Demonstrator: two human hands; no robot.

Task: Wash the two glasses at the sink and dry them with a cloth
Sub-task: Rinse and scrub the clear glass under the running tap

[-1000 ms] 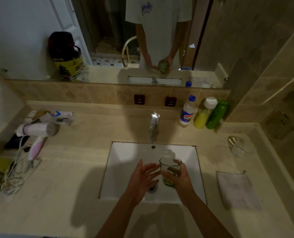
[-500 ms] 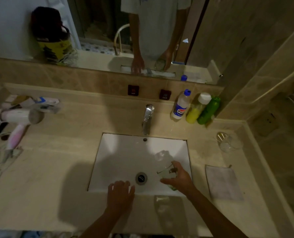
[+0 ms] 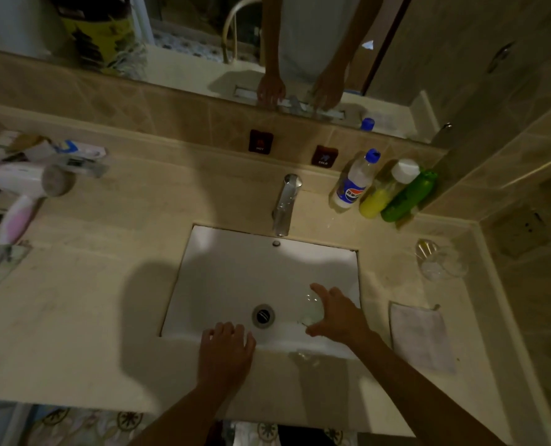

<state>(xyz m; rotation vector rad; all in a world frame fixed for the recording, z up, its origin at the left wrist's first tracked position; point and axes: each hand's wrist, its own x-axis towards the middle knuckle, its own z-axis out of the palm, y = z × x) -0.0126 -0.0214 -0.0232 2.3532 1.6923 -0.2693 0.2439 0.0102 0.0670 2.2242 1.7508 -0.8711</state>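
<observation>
Spread fingers and thumb of the right hand (image 3: 338, 313) are arched over a clear glass (image 3: 312, 309) that lies low in the white sink (image 3: 235, 272), just right of the drain (image 3: 263, 315). Whether the glass is actually pinched or only touched cannot be told, since the light is dim and the glass is nearly invisible against the basin. The left hand (image 3: 225, 346) is laid flat on the sink's front rim, fingers relaxed and holding nothing.

A second glass (image 3: 441, 260) is seen well apart, on the counter (image 3: 90, 300) at the right, near the wall. A pale cloth (image 3: 420, 336) is spread flat on the counter just right of the basin, between that glass and the counter's front edge. No water is seen running from the tap (image 3: 285, 204).

The washing step is judged to be barely begun. For it to be done well, the glass in the basin should be gripped firmly round its wall, not by its rim, because wet glass is likely to slip. It should be lifted under the spout before the water is opened, and turned so that inside and outside are both rinsed. Knocks against the basin or the tap are to be avoided. The cloth is best kept dry until both glasses are rinsed.
</observation>
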